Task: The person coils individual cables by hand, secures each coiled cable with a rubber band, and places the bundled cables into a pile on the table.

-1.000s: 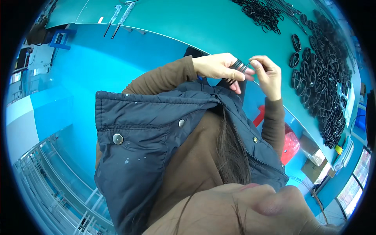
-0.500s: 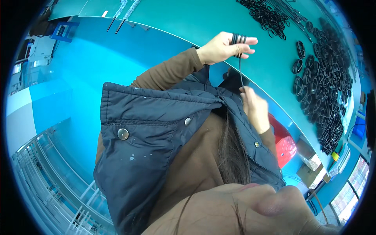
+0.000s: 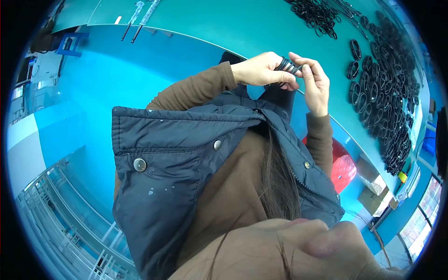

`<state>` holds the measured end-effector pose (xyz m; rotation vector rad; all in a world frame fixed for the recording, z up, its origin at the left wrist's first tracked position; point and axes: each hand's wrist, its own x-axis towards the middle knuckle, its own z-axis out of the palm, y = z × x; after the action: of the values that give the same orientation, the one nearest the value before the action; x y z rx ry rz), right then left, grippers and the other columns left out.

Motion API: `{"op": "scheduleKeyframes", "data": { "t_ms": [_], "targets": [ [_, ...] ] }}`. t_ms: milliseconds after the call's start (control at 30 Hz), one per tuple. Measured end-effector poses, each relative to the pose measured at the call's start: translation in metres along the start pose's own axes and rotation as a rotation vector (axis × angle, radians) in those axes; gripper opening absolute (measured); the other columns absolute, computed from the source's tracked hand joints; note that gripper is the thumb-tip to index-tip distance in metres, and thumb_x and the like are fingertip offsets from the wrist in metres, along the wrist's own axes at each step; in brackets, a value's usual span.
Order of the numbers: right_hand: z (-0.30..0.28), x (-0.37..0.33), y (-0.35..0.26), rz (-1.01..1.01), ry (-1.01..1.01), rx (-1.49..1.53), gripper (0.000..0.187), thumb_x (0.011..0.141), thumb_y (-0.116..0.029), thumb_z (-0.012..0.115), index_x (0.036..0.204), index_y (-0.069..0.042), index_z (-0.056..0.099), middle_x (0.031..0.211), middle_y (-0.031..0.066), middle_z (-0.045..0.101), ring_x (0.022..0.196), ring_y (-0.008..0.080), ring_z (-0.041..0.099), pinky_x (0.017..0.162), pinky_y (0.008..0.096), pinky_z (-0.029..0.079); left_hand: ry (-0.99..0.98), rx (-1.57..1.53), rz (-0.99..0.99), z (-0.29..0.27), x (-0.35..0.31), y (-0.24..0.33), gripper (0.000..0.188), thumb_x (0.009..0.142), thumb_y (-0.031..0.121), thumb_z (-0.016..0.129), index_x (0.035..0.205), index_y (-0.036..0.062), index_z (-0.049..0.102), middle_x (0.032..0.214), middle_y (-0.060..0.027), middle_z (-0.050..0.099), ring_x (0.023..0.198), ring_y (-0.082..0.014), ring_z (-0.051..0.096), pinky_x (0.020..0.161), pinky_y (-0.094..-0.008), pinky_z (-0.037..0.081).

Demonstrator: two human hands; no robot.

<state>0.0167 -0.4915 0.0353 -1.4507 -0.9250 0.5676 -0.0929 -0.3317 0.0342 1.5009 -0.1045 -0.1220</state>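
Note:
A thin black cable [image 3: 289,66] is looped several times around the fingers of my left hand [image 3: 259,69], close to the green table's edge. My left thumb points along the loops, and the fingers are curled inside them. At the right side of the coil, my right hand [image 3: 317,88] has its thumb and fingers pinched on the cable by the left fingertips. The cable's loose end cannot be made out.
On the green table [image 3: 261,32], many coiled black cables [image 3: 373,102] lie in a dense spread at the right. A heap of small black loops [image 3: 319,18] is near the far edge. Two wrapped rods [image 3: 142,18] overhang the table at left. A red seat [image 3: 343,165] stands beside me.
My right hand has come up from near my body to the coil, taking up the straight stretch of cable. My left hand has dropped slightly, and its fingers are more curled.

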Motion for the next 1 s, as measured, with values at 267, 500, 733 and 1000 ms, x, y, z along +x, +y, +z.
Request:
{"op": "scheduleKeyframes", "data": {
  "t_ms": [267,500,733,1000],
  "targets": [
    [0.002,-0.007,0.015,0.417,-0.294,1.016,0.067,0.1,-0.048,0.03,0.14,0.005,0.035,0.114,0.0209,0.061,0.075,0.0149,0.061,0.071,0.0212,0.052,-0.024,-0.209,0.054,0.007,0.001,-0.009,0.023,0.093,0.013,0.057,0.109,-0.0011,0.066,0.087,-0.0095,0.07,0.075,-0.0136,0.065,0.069,-0.0221,0.054],
    [-0.003,-0.006,0.032,0.324,-0.414,1.083,0.072,0.096,-0.049,0.039,0.143,0.004,0.031,0.12,0.0242,0.056,0.074,0.0139,0.06,0.069,0.0213,0.052,0.018,-0.34,-0.015,0.011,0.005,-0.01,0.02,0.093,0.012,0.057,0.101,-0.0035,0.066,0.084,-0.0116,0.069,0.078,-0.0175,0.069,0.069,-0.0238,0.058],
    [0.022,-0.001,0.012,0.282,-0.121,0.616,0.058,0.091,-0.037,0.053,0.134,0.002,0.043,0.114,0.0221,0.057,0.064,0.0103,0.056,0.063,0.0198,0.049,-0.06,0.021,0.101,0.006,0.016,-0.023,0.014,0.094,0.008,0.054,0.098,-0.0001,0.064,0.087,-0.0098,0.068,0.073,-0.0144,0.065,0.067,-0.022,0.053],
    [0.012,0.003,0.013,0.553,-0.073,0.466,0.032,0.089,-0.024,0.065,0.11,0.0,0.06,0.087,0.0091,0.063,0.052,0.0051,0.046,0.044,0.0153,0.037,0.031,-0.139,0.117,0.01,0.017,-0.032,0.018,0.09,0.0,0.056,0.108,-0.0009,0.06,0.088,-0.01,0.066,0.072,-0.0142,0.063,0.069,-0.0243,0.054]
  ]
}}
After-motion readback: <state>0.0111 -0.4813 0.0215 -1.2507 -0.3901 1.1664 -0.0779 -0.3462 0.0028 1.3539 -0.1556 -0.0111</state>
